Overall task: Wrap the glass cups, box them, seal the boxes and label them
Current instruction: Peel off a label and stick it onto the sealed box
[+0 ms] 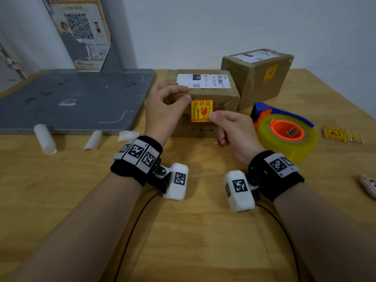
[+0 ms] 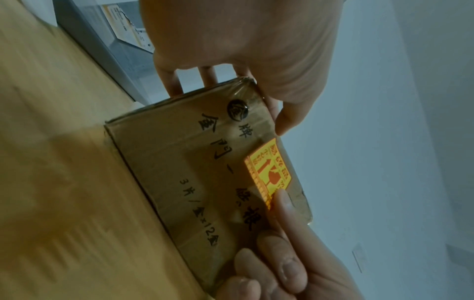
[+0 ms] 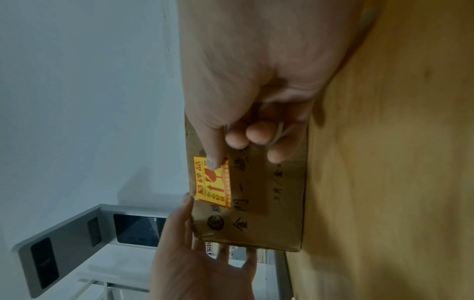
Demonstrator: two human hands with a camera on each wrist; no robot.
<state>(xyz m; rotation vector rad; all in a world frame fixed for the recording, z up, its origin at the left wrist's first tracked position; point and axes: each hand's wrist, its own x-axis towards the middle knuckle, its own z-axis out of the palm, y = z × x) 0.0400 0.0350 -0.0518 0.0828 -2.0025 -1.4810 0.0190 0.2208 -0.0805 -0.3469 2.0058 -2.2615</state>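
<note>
A sealed cardboard box (image 1: 225,98) stands mid-table with a white shipping label (image 1: 203,80) on its top. A yellow and red fragile sticker (image 1: 201,110) lies flat on its front face. My left hand (image 1: 164,104) grips the box's upper left corner, thumb on the front and fingers over the top. My right hand (image 1: 230,127) presses the sticker's right edge with one straight digit, its other fingers curled clear of the box. The left wrist view shows the box (image 2: 179,172) and sticker (image 2: 269,172). The right wrist view shows that digit on the sticker (image 3: 212,186). No glass cups are visible.
A second sealed, labelled box (image 1: 258,78) stands behind on the right. A tape dispenser (image 1: 284,133) lies right of my hand, with a stack of fragile stickers (image 1: 337,135) beyond it. A grey platform (image 1: 71,98) fills the back left, with curled white backing papers (image 1: 44,139) along its front.
</note>
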